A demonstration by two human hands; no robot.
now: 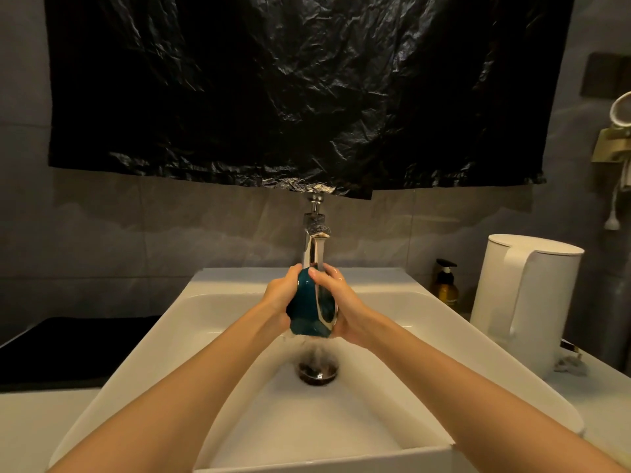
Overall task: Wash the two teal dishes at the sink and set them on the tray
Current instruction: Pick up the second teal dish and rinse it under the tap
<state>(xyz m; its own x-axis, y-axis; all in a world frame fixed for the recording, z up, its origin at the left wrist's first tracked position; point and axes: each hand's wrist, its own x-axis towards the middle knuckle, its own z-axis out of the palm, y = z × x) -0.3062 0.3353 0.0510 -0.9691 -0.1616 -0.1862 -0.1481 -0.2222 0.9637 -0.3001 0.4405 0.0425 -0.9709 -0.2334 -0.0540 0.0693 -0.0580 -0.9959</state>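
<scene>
One teal dish (309,302) is gripped by left hand (281,297) and right hand (343,303) under the tap (312,247), so setting-down is likely still undone.

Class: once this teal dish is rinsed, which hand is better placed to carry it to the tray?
Probably the left hand: both hands grip the teal dish, but the dark tray lies left of the sink; the right hand would have to reach across.

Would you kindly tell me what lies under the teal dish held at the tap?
Water streams off the glossy teal dish toward the dark metal drain in the white basin; splashing hides the drain's far edge.
</scene>
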